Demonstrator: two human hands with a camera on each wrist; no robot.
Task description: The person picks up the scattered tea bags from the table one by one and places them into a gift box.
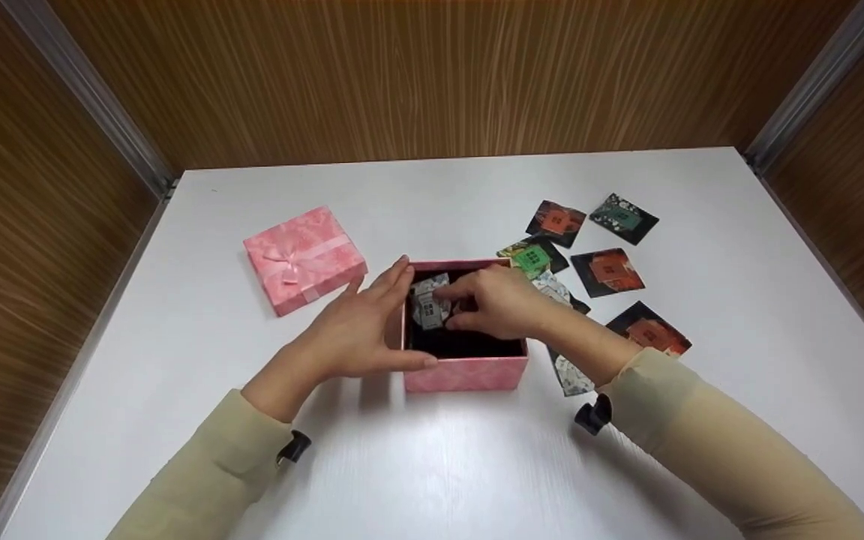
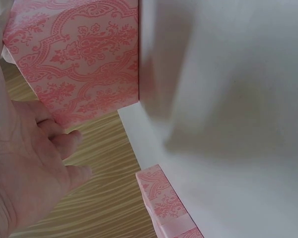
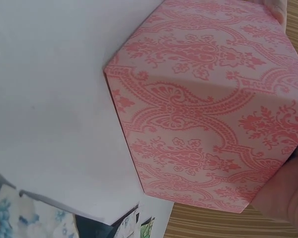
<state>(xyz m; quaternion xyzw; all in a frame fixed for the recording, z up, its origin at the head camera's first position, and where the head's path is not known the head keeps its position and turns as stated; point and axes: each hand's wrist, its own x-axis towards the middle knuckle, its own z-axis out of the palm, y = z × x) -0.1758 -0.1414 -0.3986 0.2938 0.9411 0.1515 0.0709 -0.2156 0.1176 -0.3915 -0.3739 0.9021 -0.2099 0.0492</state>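
My right hand (image 1: 496, 304) is inside the open pink box (image 1: 466, 373), fingers and thumb pinched on a small grey-and-white card (image 1: 427, 304) with a little house printed on it; the card sits tilted against the box's dark lining, at the left of the cavity, just below the middle of the head frame. My left hand (image 1: 357, 334) lies flat against the box's left wall, fingers straight and spread, thumb along the near edge, gripping nothing. In the left wrist view I see the same hand (image 2: 25, 163) beside that wall, and the box (image 2: 84, 54) shows a pale pink skin with a darker pink damask scroll pattern. The right wrist view fills with the same patterned box (image 3: 213, 114), seen corner-on.

The box stands on a white table (image 1: 439, 195). Its lid (image 1: 304, 259), pink with a satin bow, lies apart to the upper left of the box. Right of the box more cards are scattered: a green-house card (image 1: 533, 257) just beside the rim, a red-house card (image 1: 556, 222) above it, a dark teal one (image 1: 624, 218) further right, another red one (image 1: 608, 271) below that, and one more (image 1: 649, 330) by my right sleeve (image 1: 702, 420)
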